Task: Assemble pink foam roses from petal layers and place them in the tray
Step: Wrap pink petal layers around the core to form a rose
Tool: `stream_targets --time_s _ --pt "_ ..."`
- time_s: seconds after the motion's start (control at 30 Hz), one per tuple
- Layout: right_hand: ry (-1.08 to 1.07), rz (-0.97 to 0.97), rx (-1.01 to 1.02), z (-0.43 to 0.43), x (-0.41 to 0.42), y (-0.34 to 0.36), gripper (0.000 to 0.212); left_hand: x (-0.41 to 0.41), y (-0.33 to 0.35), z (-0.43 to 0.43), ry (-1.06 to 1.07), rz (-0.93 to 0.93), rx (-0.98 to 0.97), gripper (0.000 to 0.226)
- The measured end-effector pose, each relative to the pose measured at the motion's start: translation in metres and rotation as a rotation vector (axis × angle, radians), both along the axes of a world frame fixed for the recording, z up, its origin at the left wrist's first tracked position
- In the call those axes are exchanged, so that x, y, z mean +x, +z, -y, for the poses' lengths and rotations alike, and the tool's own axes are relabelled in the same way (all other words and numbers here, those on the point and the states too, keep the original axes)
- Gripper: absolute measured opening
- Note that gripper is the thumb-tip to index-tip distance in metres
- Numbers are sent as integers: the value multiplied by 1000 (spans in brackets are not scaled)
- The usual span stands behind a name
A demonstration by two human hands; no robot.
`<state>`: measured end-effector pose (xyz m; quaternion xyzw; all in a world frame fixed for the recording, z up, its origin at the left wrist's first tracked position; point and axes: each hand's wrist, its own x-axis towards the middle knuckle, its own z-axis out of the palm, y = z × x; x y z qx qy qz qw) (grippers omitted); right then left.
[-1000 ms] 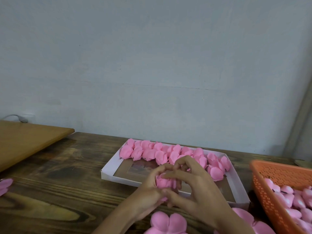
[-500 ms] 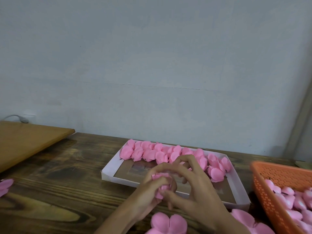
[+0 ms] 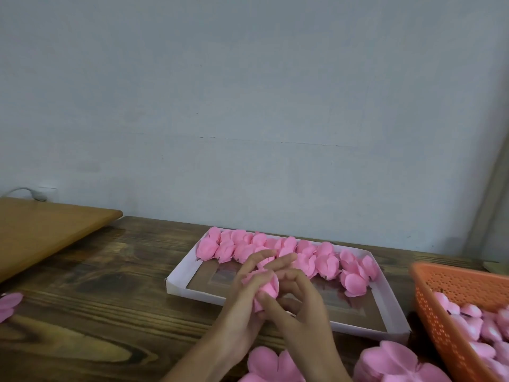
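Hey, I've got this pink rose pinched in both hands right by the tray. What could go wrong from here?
1. Only the fingers of the left hand and right hand hold the rose; loosen the grip and its layers may spring open.
2. In the tray, the finished roses crowd the far side; pushing this one in could topple neighbours.
3. Loose petal layers lie below the wrists and could get crushed.

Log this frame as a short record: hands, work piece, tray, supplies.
left hand: holds half-built rose above the tray's near rim
right hand: thumb pinches the same rose low down
tray: white, finished roses along its far side
orange basket: pink foam pieces inside
loose petal layers: flat on table, nearest the person
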<state>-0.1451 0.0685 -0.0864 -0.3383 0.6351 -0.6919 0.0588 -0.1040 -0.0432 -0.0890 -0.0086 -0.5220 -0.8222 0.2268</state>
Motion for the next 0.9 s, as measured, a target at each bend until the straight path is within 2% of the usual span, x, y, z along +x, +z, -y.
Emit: stream_targets --time_s 0.1,0.17,0.23,0.37,0.47,0.53,0.6,0.67,0.73,0.77,0.83,0.9 --pt "-48 -75 -5 -2 1 -1 40 2 -1 -1 -42 14 60 69" --pt "-71 -148 4 -3 1 -2 42 2 -3 -4 -39 46 70 62" --pt "-91 -200 23 -3 0 -5 41 2 -3 -7 -22 61 76 44" --pt "-63 -181 34 0 -2 -8 54 2 -2 -7 -39 17 94 19" --pt "35 -187 103 -2 -7 -1 63 -2 -6 -3 60 24 83 29" --pt "-48 -308 151 -9 -14 4 48 -5 -7 -1 174 14 28 31" --pt "-220 -437 160 -16 -21 8 33 -6 -8 4 284 9 -97 31" --pt "-339 -564 143 -21 -27 10 39 -6 -11 10 369 44 -269 31" --pt "-305 -718 162 -21 -25 11 36 -9 -12 12 403 57 -409 27" --pt "-262 -796 202 -20 -23 11 35 -10 -12 12 393 59 -428 25" --pt "-216 -898 285 -19 -20 10 37 -13 -10 9 306 49 -343 26" --pt "-208 -916 307 -18 -18 8 35 -16 -12 6 278 58 -319 13"
